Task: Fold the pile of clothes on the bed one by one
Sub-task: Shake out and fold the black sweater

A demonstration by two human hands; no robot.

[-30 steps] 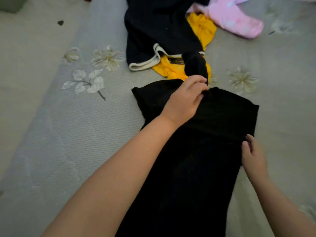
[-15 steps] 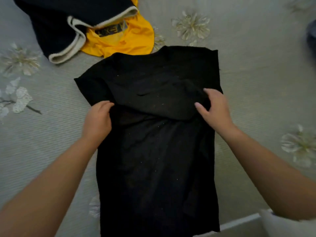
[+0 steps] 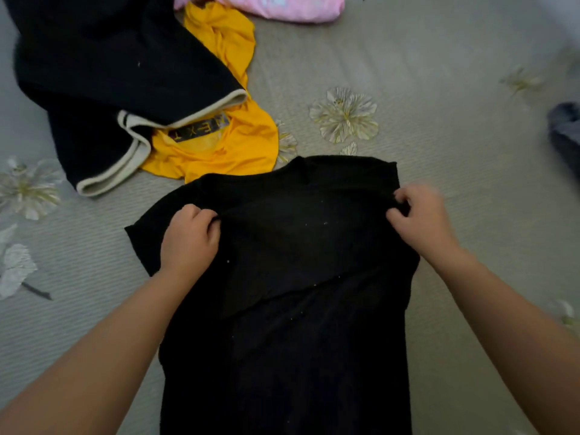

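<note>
A black T-shirt (image 3: 292, 340) lies flat on the bed in front of me, neck end away from me. Its right sleeve is folded in across the chest. My left hand (image 3: 190, 240) pinches the fabric near the left shoulder. My right hand (image 3: 420, 219) grips the fabric at the right shoulder edge. Beyond it lies the pile: a black garment with cream trim (image 3: 103, 89), a yellow shirt (image 3: 229, 142) and a pink garment (image 3: 282, 7).
The bed wears a grey-beige cover with printed flowers (image 3: 345, 116). A dark grey piece of clothing (image 3: 565, 133) shows at the right edge. Bare cover stretches to the right of the T-shirt.
Both hands have moved up from the folded sleeve's lower edge to the shoulders, and their fingers have closed on the fabric. The view has shifted back toward the pile.
</note>
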